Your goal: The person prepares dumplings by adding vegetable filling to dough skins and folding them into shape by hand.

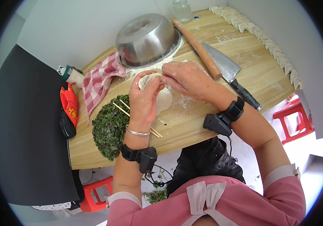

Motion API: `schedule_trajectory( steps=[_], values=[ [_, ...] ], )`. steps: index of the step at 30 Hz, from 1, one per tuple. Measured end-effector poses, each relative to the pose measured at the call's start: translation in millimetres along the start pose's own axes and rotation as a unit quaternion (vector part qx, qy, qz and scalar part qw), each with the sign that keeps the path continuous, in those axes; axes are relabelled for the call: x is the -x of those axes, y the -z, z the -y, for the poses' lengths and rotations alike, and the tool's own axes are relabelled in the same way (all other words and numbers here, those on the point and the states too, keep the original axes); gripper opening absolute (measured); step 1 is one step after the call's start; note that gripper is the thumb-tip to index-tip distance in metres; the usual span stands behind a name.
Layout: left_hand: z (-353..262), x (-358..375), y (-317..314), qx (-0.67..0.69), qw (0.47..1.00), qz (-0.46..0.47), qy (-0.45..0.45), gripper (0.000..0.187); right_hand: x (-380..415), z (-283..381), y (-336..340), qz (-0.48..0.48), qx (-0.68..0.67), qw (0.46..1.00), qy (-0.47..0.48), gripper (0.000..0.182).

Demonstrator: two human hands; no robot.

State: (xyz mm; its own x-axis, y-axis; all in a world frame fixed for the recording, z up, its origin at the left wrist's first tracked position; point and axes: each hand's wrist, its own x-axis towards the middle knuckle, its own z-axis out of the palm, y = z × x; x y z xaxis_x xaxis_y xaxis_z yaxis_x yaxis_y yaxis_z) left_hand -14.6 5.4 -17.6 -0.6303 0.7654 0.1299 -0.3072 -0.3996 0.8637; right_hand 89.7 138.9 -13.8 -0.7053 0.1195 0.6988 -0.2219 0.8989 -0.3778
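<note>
My left hand [143,94] cups a pale dumpling [149,79], its fingers curled round the dough. At the dumpling's edge, my right hand [187,78] is closed, thumb and fingers pinching the dough. Below the hands, a flat round of dough [164,101] lies on the table. A heap of chopped greens [108,128] sits left of my left wrist, with a pair of chopsticks [121,108] lying across it and passing under that wrist. The dumpling's filling, if any, is hidden by my fingers.
On the floury wooden table [191,126] stand an upturned metal bowl [146,39], a rolling pin [197,47], a cleaver [221,62] and a glass jar [182,10]. Dumplings [268,43] line the right edge. A checked cloth [99,79] and a bottle [72,76] are left.
</note>
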Motion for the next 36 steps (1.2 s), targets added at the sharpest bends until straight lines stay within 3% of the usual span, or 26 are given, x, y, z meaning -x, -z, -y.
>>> schedule_trajectory(
  steps=[3,6,12,16,23,30,32,36],
  values=[
    [0,1,-2,-0.018,1.0,-0.002,-0.007,0.025,0,0,-1,0.03,0.051,0.998,-0.016,0.017],
    [-2,2,-4,-0.012,1.0,-0.012,-0.008,0.023,2,-2,-6,-0.003,0.07,0.998,0.008,0.015],
    [-2,-3,4,-0.007,1.0,0.009,-0.016,0.018,1,2,7,-0.02,0.001,1.0,0.009,0.017],
    [-5,-2,5,-0.039,0.998,0.056,-0.005,0.017,-1,4,12,0.01,-0.018,1.0,-0.005,0.019],
    [-8,0,1,-0.107,0.993,0.046,0.018,0.019,-1,1,7,0.058,0.015,0.998,-0.015,0.013],
    [-5,-4,10,-0.061,0.997,0.049,-0.002,0.019,-1,3,6,0.01,0.019,1.0,-0.022,0.018],
    [-7,-4,10,-0.064,0.997,0.052,-0.001,0.019,-2,4,19,0.071,-0.009,0.997,-0.027,0.023],
    [-12,-1,4,-0.13,0.988,0.085,0.018,0.018,-4,4,23,0.092,-0.037,0.994,-0.039,0.025]
  ],
)
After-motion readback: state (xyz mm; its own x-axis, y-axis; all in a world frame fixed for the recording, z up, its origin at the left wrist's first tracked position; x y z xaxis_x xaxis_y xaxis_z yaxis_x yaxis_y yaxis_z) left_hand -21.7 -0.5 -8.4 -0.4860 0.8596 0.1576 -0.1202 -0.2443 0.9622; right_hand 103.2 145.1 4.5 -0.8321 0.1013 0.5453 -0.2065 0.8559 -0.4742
